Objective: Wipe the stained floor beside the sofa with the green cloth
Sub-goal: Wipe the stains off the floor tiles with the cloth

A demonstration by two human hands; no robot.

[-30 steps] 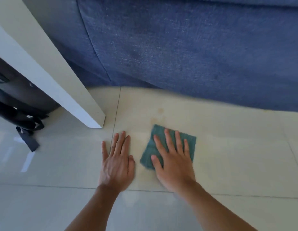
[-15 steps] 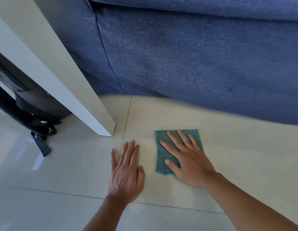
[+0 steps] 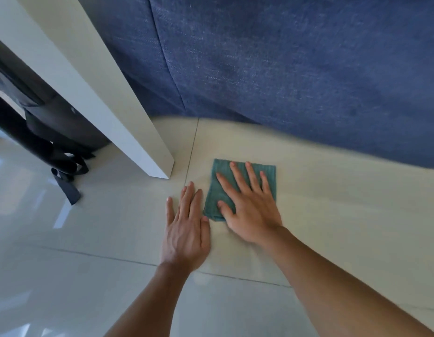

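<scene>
The green cloth (image 3: 218,188) lies folded flat on the pale tiled floor (image 3: 332,203), a short way in front of the blue sofa (image 3: 284,69). My right hand (image 3: 250,205) presses flat on the cloth with fingers spread, covering its lower right part. My left hand (image 3: 186,227) rests palm down on the bare tile just left of the cloth, its thumb touching the cloth's lower left corner. No stain shows around the cloth; what lies under it is hidden.
A white furniture leg (image 3: 143,142) stands on the floor left of the cloth, close to the sofa. Behind it a black bag (image 3: 53,132) with a dangling strap (image 3: 67,188) sits at the left. Glossy tile stretches toward me.
My right hand has slid the cloth toward the sofa and a little left, over the faint brownish marks seen a second ago. My left hand stays planted on the tile.
</scene>
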